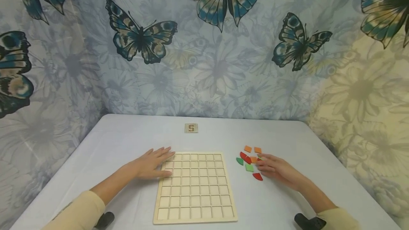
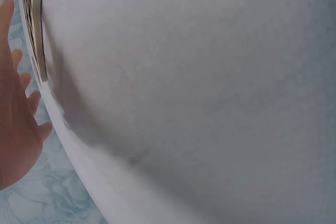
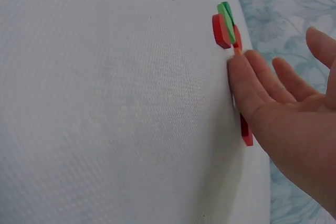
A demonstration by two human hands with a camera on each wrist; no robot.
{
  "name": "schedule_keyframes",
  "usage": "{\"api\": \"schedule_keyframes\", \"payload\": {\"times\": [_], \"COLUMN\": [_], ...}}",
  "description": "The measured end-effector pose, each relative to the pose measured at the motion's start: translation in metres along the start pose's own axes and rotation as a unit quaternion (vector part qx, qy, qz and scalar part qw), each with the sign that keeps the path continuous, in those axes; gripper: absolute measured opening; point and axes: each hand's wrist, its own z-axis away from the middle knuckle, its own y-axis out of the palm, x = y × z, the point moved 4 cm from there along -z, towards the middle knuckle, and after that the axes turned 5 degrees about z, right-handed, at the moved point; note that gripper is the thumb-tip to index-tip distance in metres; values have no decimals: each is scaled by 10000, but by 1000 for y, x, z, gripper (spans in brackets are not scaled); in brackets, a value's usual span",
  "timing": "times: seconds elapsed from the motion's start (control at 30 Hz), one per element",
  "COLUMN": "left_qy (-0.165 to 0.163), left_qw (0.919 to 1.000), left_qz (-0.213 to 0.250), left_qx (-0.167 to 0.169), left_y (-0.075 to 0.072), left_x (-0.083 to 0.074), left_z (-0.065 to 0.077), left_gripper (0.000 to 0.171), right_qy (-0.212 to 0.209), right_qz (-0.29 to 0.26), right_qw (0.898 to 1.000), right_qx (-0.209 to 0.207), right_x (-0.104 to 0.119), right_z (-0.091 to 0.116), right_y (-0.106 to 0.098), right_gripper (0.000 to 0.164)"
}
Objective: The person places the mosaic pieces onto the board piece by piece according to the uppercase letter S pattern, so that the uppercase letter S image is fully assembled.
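While the left hand [image 1: 153, 164] spreads, holding nothing, over the left edge of the grid board [image 1: 195, 190], the right hand [image 1: 277, 170], its grip loose and seemingly empty, reaches into coloured pieces [image 1: 247, 160] right of the board that one careless sweep could scatter.
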Motion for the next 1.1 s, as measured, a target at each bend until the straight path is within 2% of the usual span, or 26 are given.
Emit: {"api": "schedule_keyframes", "payload": {"times": [0.1, 0.3, 0.43, 0.53, 0.73, 1.03, 1.1], "left_qy": [-34, -14, 18, 45, 119, 178, 188], "left_qw": [10000, 9999, 9999, 9999, 9999, 9998, 9997], "left_qz": [70, 141, 89, 56, 59, 11, 24], "left_qx": [30, 86, 87, 73, 88, 128, 129], "left_y": [1, 3, 5, 7, 7, 8, 8], "left_x": [-1, 0, 2, 3, 4, 3, 2], "left_z": [2, 3, 3, 3, 5, 4, 4], "left_gripper": [80, 84, 87, 90, 94, 97, 97], "right_qy": [101, 97, 85, -102, -680, -881, -932], "right_qz": [198, 466, 889, 1340, 1707, 2435, 2695], "right_qw": [9997, 9988, 9959, 9907, 9830, 9658, 9584], "right_qx": [-142, -125, -174, -205, -57, -140, -144], "right_x": [-2, -1, -4, -4, -3, 0, 1], "right_z": [-1, -1, -1, -1, 0, -1, -1], "right_y": [2, 6, 7, 7, 11, 15, 16], "right_gripper": [65, 63, 62, 61, 56, 43, 41]}}
